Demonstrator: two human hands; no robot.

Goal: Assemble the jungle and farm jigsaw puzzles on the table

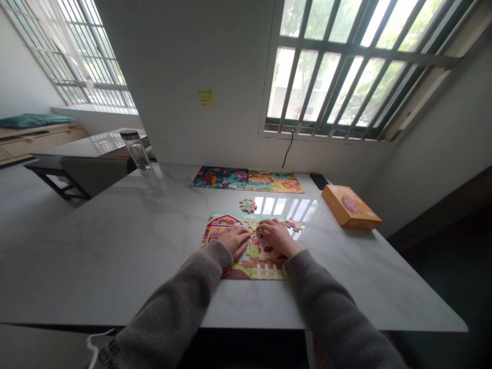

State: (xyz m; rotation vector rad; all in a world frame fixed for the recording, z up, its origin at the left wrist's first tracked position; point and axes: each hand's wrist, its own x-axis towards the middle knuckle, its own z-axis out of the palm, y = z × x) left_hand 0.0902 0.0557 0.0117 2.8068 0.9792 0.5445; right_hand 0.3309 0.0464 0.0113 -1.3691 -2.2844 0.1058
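A partly assembled farm puzzle (265, 271) lies flat on the white marbled table, with a red barn at its upper left and a white fence along its bottom. My left hand (235, 240) rests on the barn side, palm down, fingers extended. On the puzzle's upper middle, my right hand (277, 237) has its fingers curled down, pinching something too small to make out. Loose pieces (294, 225) lie by the puzzle's upper right edge. Above the puzzle sits a small cluster of pieces (248, 205).
Two colourful picture sheets (220, 178) (274, 181) lie at the table's back. An orange box (350, 207) and a black phone (319, 181) are at the right. A clear bottle (136, 151) stands at the back left. The table (115, 266) ends at a near edge.
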